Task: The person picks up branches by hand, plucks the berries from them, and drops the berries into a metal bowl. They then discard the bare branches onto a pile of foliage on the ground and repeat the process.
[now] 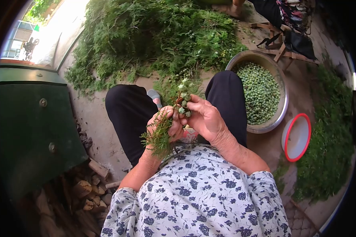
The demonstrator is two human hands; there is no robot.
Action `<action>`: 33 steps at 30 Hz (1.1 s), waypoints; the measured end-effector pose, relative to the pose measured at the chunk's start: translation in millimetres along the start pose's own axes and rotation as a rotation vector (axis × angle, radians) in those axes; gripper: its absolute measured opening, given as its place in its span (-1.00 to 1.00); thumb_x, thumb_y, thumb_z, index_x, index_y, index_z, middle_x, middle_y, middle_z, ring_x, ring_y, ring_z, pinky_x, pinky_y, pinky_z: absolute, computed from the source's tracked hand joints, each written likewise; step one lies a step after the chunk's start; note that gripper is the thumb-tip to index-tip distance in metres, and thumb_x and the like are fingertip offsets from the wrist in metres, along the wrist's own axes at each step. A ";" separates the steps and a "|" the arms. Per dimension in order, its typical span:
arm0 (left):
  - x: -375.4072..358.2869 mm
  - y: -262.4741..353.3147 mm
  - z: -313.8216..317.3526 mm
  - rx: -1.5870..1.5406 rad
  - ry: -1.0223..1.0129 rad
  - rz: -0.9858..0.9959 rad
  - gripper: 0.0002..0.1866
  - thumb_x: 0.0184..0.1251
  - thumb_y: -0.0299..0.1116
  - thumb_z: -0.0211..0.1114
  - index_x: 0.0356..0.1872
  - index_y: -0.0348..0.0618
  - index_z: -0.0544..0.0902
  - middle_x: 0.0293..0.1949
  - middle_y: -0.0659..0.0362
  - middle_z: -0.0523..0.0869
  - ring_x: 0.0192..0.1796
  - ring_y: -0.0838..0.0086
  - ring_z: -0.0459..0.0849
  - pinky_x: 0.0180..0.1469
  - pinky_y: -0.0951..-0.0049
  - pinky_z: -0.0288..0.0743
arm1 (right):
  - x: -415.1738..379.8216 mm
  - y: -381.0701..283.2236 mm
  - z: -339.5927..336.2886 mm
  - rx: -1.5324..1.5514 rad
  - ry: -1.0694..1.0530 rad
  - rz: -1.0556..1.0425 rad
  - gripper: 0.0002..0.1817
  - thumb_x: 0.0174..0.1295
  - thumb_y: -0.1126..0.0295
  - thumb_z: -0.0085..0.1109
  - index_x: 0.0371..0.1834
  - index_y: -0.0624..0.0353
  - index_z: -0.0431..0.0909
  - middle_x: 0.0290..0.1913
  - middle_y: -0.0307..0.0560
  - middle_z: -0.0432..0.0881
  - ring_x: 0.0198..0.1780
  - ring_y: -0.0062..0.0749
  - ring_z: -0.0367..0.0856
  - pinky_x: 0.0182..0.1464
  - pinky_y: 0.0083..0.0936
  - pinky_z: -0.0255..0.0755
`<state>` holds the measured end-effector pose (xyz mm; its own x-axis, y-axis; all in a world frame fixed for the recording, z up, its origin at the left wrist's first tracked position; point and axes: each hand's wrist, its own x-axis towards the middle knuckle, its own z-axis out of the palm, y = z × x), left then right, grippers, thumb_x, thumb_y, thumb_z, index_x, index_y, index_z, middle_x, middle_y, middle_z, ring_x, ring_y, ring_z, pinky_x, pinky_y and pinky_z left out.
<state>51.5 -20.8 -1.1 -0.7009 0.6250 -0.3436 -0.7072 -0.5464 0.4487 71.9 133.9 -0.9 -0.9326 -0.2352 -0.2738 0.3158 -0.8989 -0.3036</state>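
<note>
Above my lap, my left hand (171, 122) is closed around a green conifer sprig (159, 136), whose scaly foliage hangs down over the wrist. Pale green cones (183, 94) cluster on the sprig's upper end, between my two hands. My right hand (203, 118) has its thumb and fingers pinched at these cones, touching the left fingertips. Whether a single cone is between the right fingers is hidden. To the right of my knee stands a wide metal basin (283, 106) holding a heap of green cones (257, 93).
A big pile of cut conifer branches (146, 35) lies ahead, with more greenery (324, 158) at right. A red-rimmed white bucket (297, 138) lies tilted near the basin. A wooden stool (283, 51) bears a black bag. Firewood (85, 193) and a dark green chest (35, 130) are left.
</note>
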 end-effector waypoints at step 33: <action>1.0 30.0 -11.8 -0.094 -0.135 0.035 -0.73 0.44 -0.24 -0.16 -0.34 -0.19 0.42 -0.80 0.28 0.33 -0.84 0.58 0.16 -0.76 0.54 0.05 | -65.5 -119.7 -68.6 -0.841 0.642 -0.836 -0.75 0.25 0.46 0.08 -0.01 0.26 0.49 -0.51 -0.25 0.48 -0.54 -0.70 0.37 -0.50 -0.74 0.29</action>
<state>28.4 -43.1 2.2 -0.7110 0.6705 -0.2120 -0.6924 -0.6149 0.3774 107.2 282.2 -9.3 -0.7242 0.6886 -0.0383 -0.0760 -0.1348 -0.9880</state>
